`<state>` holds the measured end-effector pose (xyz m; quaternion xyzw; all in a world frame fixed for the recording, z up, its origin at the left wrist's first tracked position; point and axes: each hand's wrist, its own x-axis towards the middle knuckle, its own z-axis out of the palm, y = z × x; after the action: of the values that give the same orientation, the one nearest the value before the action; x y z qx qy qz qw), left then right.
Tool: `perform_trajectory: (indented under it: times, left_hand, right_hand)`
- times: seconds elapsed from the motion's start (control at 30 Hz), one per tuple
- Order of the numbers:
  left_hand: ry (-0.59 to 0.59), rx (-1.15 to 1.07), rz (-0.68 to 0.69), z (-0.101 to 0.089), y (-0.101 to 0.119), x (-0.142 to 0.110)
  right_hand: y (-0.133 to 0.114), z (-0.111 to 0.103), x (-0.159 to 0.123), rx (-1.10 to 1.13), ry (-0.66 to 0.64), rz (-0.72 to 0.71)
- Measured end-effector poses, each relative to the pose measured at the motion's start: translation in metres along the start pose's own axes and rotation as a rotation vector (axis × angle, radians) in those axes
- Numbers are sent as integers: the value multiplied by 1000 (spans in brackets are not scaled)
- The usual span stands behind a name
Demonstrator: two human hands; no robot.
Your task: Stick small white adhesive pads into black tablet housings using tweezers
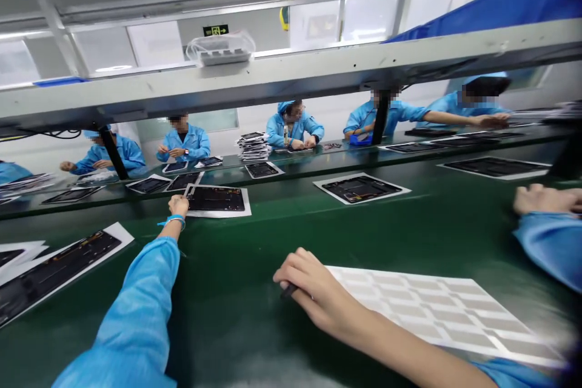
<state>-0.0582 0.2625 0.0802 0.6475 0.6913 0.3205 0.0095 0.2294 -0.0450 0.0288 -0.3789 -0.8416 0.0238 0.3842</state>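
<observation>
My left hand (179,206) reaches far forward, a blue band at its wrist. Its fingers are closed at the left edge of a white sheet (247,203) that carries a flat black electronic panel (216,198). Nearer to me, my right hand (305,282) hovers above the green surface, its fingers curled around a small dark object (289,291), mostly hidden by the fingers. Beside and partly behind the right forearm lies a white sheet of grey rectangular stickers (436,306).
Another black panel (359,188) lies on white paper to the right of centre, with more panels (63,273) at the left. A co-worker's hand (543,199) rests at the right edge. Several people in blue work across the green bench (227,315), near a paper stack (253,147). A beam (291,76) crosses overhead.
</observation>
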Motion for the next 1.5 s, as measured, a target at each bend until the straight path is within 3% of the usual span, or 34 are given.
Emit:
perform_trajectory:
  times: [0.07, 0.13, 0.27, 0.33, 0.4, 0.57, 0.67, 0.77, 0.9, 1.03, 1.17, 1.27, 1.37, 1.43, 1.5]
  left_hand:
    - [18, 48, 39, 1, -3, -11]
    - [-2, 68, 162, 5, -4, -29]
    - [-224, -4, 544, 30, -4, -89]
    - [-342, -53, 694, 46, -8, -120]
    - [-417, -74, 788, 60, -13, -144]
    - [-468, -75, 775, 74, -18, -158]
    - [-465, -94, 759, 73, -16, -158]
    - [-463, -109, 749, 72, -13, -161]
    - [-428, -136, 765, 69, -11, -164]
    - [-401, -142, 811, 65, -10, -164]
    - [-343, -101, 876, 56, -3, -165]
    - [-233, -73, 966, 40, 14, -172]
    - [-66, 59, 1144, 20, 34, -187]
    - [-59, 144, 1222, 4, 40, -201]
    - [-114, 169, 1288, -15, 37, -219]
  right_hand:
    - [2, 3, -1, -6, -34, 35]
    - [-1, 6, -3, -16, -73, 79]
    - [-7, 11, 2, -48, -144, 182]
    - [5, 8, 13, -149, -220, 280]
    - [33, -1, 29, -349, -326, 429]
    - [140, -52, 69, -686, -329, 711]
    - [186, -74, 77, -828, -370, 848]
    - [210, -77, 76, -898, -437, 942]
    - [220, -69, 75, -899, -502, 975]
    - [214, -64, 81, -849, -525, 900]
    - [187, -53, 86, -756, -516, 719]
    - [145, -38, 83, -638, -500, 520]
    - [88, -25, 71, -479, -498, 309]
    - [49, -23, 59, -350, -491, 189]
    - [16, -28, 45, -120, -374, 63]
